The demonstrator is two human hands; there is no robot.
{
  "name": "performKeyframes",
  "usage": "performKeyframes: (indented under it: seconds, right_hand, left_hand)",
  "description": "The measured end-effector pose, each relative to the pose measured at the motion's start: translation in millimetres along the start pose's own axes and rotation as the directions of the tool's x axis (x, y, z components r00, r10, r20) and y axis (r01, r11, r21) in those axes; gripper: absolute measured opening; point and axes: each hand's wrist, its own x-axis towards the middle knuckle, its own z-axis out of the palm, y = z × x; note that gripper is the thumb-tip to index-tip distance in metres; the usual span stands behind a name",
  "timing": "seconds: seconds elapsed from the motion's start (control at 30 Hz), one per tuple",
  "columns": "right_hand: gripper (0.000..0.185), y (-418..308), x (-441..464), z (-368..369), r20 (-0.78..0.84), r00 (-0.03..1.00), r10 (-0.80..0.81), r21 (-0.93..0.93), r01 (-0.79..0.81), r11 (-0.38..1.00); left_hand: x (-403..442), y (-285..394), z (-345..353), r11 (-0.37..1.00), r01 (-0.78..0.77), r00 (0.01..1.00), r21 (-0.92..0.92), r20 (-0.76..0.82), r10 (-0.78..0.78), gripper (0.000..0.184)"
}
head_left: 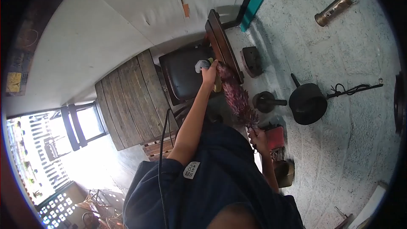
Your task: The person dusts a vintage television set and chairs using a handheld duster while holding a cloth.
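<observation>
A feather duster (236, 95) with reddish-brown feathers stretches diagonally in front of my navy shirt. Its handle end sits in my right hand (258, 138), whose fingers are wrapped around it. Up by the feathered tip, my left hand (209, 74) is closed on a bunched grey and yellow cloth (203, 65). That hand is at the tip of the feathers; whether it also grips them I cannot tell. Behind it stands a wooden chair (186, 73) with a dark padded seat and a brown slatted backrest (224, 44).
A plank-topped table (131, 97) stands left of the chair. Along the rough pale wall (347, 144) are a black pan (308, 104), an old iron (252, 61), a dark round object with a handle (266, 101) and a brass cylinder (333, 9). A bright window (38, 152) lies at left.
</observation>
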Motion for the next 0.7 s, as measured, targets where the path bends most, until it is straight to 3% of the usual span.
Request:
performKeyframes:
  seconds: [0.07,0.13,0.17,0.23,0.37,0.53,0.67,0.7]
  right_hand:
    - [0.035,9,1,7,0.016,1.000,0.008,0.040,-0.009,0.999]
    - [0.035,17,6,12,-0.080,0.987,-0.141,-0.251,0.117,0.961]
    - [0.035,19,7,14,-0.070,0.988,-0.141,-0.255,0.119,0.960]
    - [0.037,20,11,22,-0.006,1.000,0.026,0.007,-0.026,1.000]
    - [0.036,15,30,31,-0.067,0.998,-0.011,-0.076,0.005,0.997]
    - [0.036,-14,68,47,-0.052,0.986,-0.159,-0.072,0.155,0.985]
    - [0.044,-59,108,64,-0.069,0.995,-0.070,-0.056,0.066,0.996]
    - [0.044,-65,123,70,-0.114,0.977,-0.178,-0.120,0.164,0.979]
  left_hand:
    - [-1,-13,-9,0.999,-0.030,1.000,0.014,0.005,0.030,0.014]
    - [-29,3,-13,0.996,0.092,0.995,0.016,0.033,-0.092,0.013]
    - [-30,0,-16,0.996,0.091,0.996,0.012,0.023,-0.092,0.013]
    - [-27,-7,-25,0.999,0.028,1.000,0.024,-0.007,-0.027,0.020]
    - [-16,0,-33,0.999,0.039,0.999,-0.012,0.001,-0.039,0.020]
    - [22,19,-22,0.998,0.051,0.999,-0.023,0.002,-0.051,0.020]
    - [63,34,-16,0.999,-0.018,1.000,0.051,0.005,0.018,0.016]
    - [72,41,-15,0.999,0.011,0.999,0.051,0.044,-0.013,0.015]
